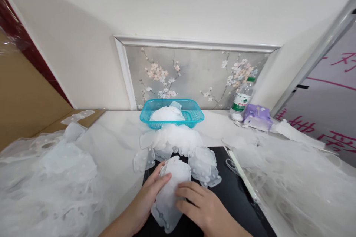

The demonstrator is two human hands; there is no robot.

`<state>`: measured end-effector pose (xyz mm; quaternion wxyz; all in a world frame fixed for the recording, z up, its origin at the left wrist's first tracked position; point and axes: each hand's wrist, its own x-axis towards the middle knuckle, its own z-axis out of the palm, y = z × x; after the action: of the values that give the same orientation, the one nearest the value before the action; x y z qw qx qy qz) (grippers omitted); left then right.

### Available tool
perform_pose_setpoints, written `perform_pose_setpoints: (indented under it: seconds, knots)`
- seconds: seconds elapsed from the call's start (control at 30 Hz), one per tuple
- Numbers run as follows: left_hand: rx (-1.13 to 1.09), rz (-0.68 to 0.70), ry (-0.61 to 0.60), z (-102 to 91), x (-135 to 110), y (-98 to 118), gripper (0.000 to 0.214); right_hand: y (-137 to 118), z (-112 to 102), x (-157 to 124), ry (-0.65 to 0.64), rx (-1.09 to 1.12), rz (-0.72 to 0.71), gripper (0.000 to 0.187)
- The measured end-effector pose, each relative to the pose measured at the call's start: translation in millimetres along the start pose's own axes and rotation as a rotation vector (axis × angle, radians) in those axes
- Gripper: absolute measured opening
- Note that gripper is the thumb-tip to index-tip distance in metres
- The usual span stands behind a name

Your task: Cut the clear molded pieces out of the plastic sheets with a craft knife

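A thick stack of translucent white plastic sheets (172,196) with rounded, notched edges is held over a black mat (225,200). My left hand (147,196) grips its left side, thumb lying across the top sheet. From the right, my right hand (201,205) rests its curled fingers on the stack's face; its thumb is hidden. Just beyond, more of the same sheets lie in an overlapping heap (180,139), with a smaller loose pile (204,166) to the right. Behind them stands a turquoise plastic basket (144,117) with white sheets inside.
Tangled translucent scraps lie heaped at left (52,181) and at right (303,177). A pale green strip-like tool (243,176) lies along the mat's right side. A water bottle (241,100) and a purple wipes pack (258,116) stand near the wall. Cardboard (25,92) is at far left.
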<state>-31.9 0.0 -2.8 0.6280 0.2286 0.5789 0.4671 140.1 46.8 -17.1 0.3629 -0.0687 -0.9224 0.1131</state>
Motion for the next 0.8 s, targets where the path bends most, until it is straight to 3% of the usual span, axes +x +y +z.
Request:
perform_pose_setpoints:
  seconds: [0.13, 0.27, 0.47, 0.8]
  knots:
    - [-0.063, 0.019, 0.011, 1.9, -1, 3, 0.070, -3, 4, -4, -0.030, 0.022, 0.189, 0.033]
    - [-0.120, 0.042, -0.073, 2.7, -2, 5, 0.074, -6, 7, -9, -0.027, -0.030, 0.356, 0.050]
    - [-0.069, 0.063, -0.140, 1.7, -2, 4, 0.067, -4, 8, -8, 0.044, 0.061, 0.369, 0.041]
    - [-0.089, 0.083, -0.193, -0.4, -1, 4, 0.056, -1, 14, -16, 0.352, 0.102, 0.445, 0.023]
